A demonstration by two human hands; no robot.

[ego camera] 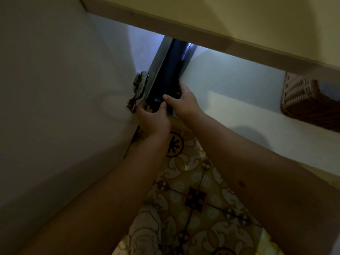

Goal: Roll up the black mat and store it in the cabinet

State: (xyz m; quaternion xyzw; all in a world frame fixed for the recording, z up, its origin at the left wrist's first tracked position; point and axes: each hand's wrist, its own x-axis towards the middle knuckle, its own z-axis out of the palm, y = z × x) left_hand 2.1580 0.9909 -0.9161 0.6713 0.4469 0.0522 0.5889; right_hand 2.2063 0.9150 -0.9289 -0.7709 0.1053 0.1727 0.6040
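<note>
Already the rolled black mat (pixel 165 74) was rolled tight and lay partly inside the cabinet (pixel 239 78), on its white bottom shelf, hard against the left edge of the opening by the metal hinge (pixel 140 83) of the open cabinet door (pixel 55 80). Its long axis ran away from the person, pointing into the cabinet toward the back, with the far end under the cabinet's upper edge and the near end at the shelf's front lip. Both hands were on that near end. The left hand (pixel 153 119) cupped the roll's end face from below and the left, fingers curled around it. The right hand (pixel 181 100) was closed on the roll from the right side, thumb laid across its top, and sat slightly farther along the roll than the left. So the mat lay straight ahead of the hands, and any push would seem to go along its own length, deeper into the cabinet. A woven basket (pixel 303 96) stood well apart on the right of the shelf, clear of that path. Patterned floor tiles (pixel 193 199) showed below the arms.
</note>
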